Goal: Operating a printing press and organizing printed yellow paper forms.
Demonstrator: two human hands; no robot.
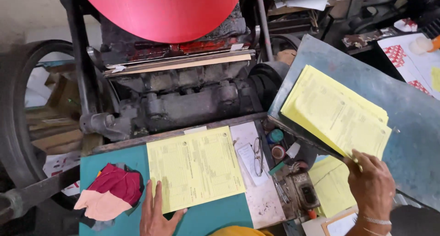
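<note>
Left hand point(156, 213) lies flat and open on the yellow printed sheet point(195, 168), which rests on the teal board point(215, 217). Right hand point(372, 186) pinches the near corner of the yellow paper stack point(337, 112) on the grey slanted board point(412, 112).

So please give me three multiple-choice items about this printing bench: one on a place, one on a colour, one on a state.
1. Where do the eyeglasses lie?
A. right of the single yellow sheet
B. on the rags
C. on the yellow stack

2. What colour is the press disc?
A. green
B. red
C. white

3. What is the right hand doing?
A. hanging free
B. pinching the stack's corner
C. holding a pen

Answers:
1 A, they rest on white paper beside that sheet.
2 B, it is plainly red.
3 B, fingertips grip the corner; the left hand presses the single sheet.
</note>
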